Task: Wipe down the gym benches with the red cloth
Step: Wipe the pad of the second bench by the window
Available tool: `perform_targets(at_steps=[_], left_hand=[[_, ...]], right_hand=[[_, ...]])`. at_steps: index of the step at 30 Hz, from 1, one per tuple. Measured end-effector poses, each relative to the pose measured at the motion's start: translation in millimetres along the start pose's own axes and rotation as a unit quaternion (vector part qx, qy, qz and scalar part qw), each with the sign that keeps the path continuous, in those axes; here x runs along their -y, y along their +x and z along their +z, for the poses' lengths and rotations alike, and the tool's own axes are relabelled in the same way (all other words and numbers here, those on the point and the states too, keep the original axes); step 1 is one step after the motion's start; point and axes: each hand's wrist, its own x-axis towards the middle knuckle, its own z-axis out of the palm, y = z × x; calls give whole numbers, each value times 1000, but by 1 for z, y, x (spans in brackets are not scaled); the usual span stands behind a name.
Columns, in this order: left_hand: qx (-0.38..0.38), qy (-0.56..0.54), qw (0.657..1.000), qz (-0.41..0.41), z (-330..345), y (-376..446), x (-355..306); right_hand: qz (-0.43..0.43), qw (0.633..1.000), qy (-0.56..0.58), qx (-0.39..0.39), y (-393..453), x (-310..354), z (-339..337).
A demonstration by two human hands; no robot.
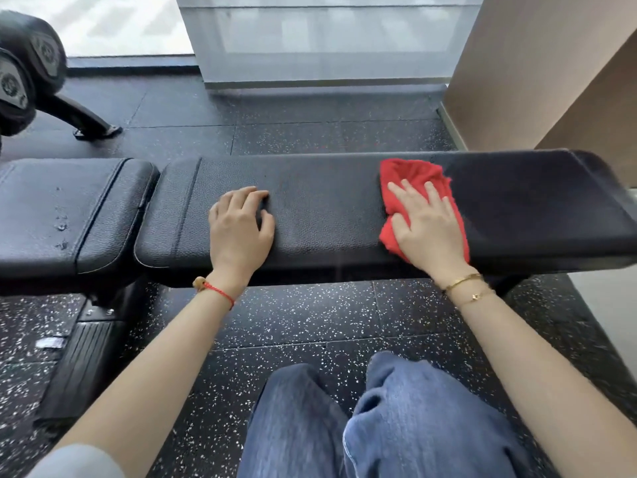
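Your right hand (427, 225) presses the red cloth (413, 182) flat, fingers spread, on the long bench pad (327, 188), whose axis runs left-right; unwiped length looks to lie leftward toward your left hand (239, 224), resting loosely curled, holding nothing.

Under my right grip (427, 225) the red terry cloth (413, 177) looks fuzzy and matt. The long black padded worktop (327, 201) is pebble-grained leatherette with a dull sheen. At nine o'clock, the second black cushion (62, 208) carries water droplets. The black rubber floor (310, 322) is white-speckled, rough.
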Motion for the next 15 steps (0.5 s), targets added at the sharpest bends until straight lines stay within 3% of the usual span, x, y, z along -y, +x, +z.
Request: perform_targets(at_steps=[2, 4, 10, 15], left_hand=[[2, 7, 1000, -3, 0, -1, -2], [3, 16, 1000, -10, 1, -1, -5], [6, 6, 1000, -11, 0, -2, -6], [-2, -6, 1000, -3, -2, -2, -4]], right_hand=[[76, 997, -8, -13, 6, -14, -5], [97, 995, -27, -16, 13, -2, 0], [-67, 997, -35, 34, 3, 47, 13], [-41, 999, -4, 7, -14, 10, 3]])
